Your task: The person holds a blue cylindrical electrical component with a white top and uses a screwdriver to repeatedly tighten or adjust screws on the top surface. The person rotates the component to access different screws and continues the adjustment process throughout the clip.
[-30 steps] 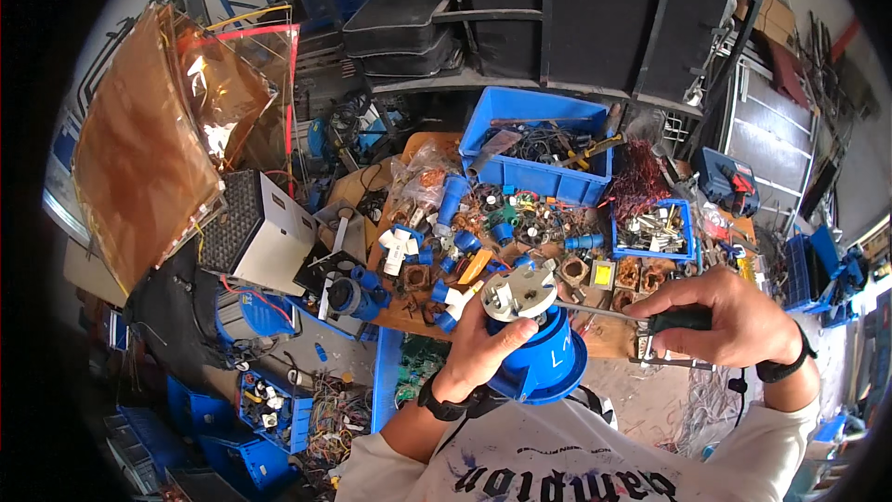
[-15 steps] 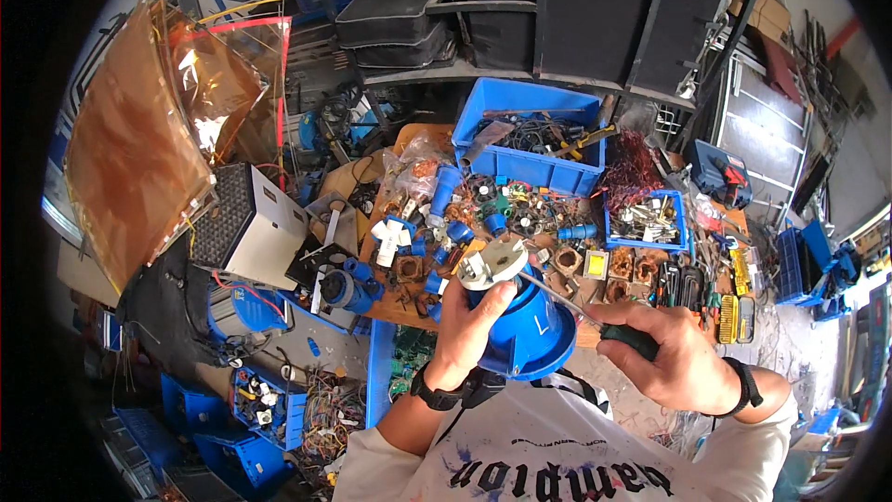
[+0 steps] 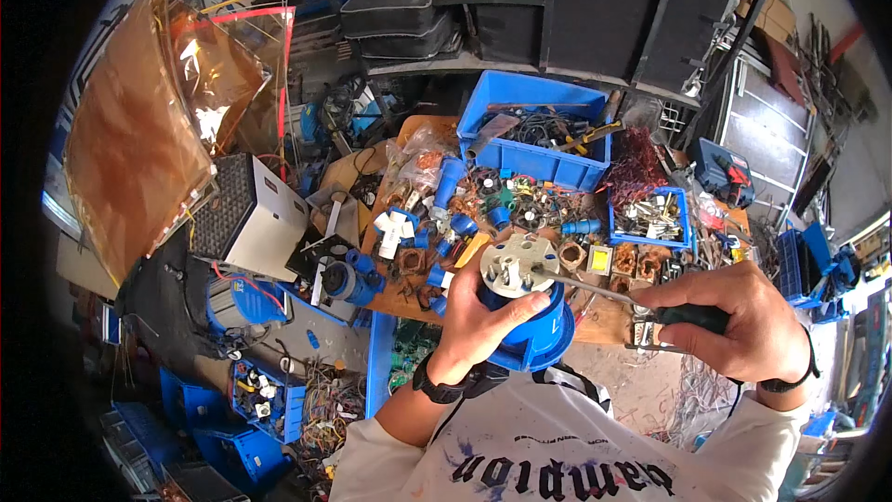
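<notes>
My left hand (image 3: pixel 469 330) is wrapped around a blue industrial plug housing (image 3: pixel 531 335), fingers on its left side and thumb across its front. A round off-white insert (image 3: pixel 513 258) with metal pins and holes sits at the upper end of the housing. In my right hand (image 3: pixel 748 321) is a screwdriver (image 3: pixel 595 288) with a dark green handle. Its shaft points left, and its tip is at the right side of the insert's face. Whether the tip sits in a screw cannot be made out.
Blue plug parts and copper coils cover the wooden table (image 3: pixel 604 323). At the back stand a large blue bin (image 3: pixel 534 160) of cables and a smaller blue tray (image 3: pixel 689 240) of metal pins. A white-sided case (image 3: pixel 269 228) stands left, near blue crates (image 3: pixel 246 460) on the floor.
The housing has turned in my left hand, so the insert's face shows more fully. My right hand has moved right and slightly up, and the screwdriver tip now lies over the face.
</notes>
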The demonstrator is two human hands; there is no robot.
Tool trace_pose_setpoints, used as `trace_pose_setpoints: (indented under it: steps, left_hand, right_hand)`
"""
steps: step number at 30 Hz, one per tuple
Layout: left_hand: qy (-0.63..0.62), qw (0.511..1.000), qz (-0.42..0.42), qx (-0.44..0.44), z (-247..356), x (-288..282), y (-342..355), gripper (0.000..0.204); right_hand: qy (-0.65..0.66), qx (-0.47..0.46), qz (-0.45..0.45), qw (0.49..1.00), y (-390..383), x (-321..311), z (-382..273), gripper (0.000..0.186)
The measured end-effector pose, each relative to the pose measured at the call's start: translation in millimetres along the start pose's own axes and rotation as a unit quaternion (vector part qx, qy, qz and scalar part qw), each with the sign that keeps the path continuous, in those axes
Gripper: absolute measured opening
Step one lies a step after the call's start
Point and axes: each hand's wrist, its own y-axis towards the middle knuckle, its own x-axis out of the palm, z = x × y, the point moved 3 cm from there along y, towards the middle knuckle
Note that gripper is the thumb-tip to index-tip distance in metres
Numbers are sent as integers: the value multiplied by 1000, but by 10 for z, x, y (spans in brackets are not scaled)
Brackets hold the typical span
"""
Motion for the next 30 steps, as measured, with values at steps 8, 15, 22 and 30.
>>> trace_pose_setpoints:
  steps: [8, 15, 22, 30]
  left_hand:
    - [-69, 995, 26, -64, -22, -16, 4, 62]
    - [-162, 980, -10, -118, -74, 10, 47, 73]
    - [-4, 997, -44, -58, -11, 49, 93, 68]
    - [206, 961, 104, 154, -43, 136, 156, 62]
  right_hand:
    - [3, 24, 1, 1000, 9, 110, 98, 34]
    - [15, 13, -7, 1000, 29, 162, 158, 32]
    - [22, 38, -10, 999, -40, 86, 92, 37]
    - [1, -33, 99, 995, -51, 467, 66, 37]
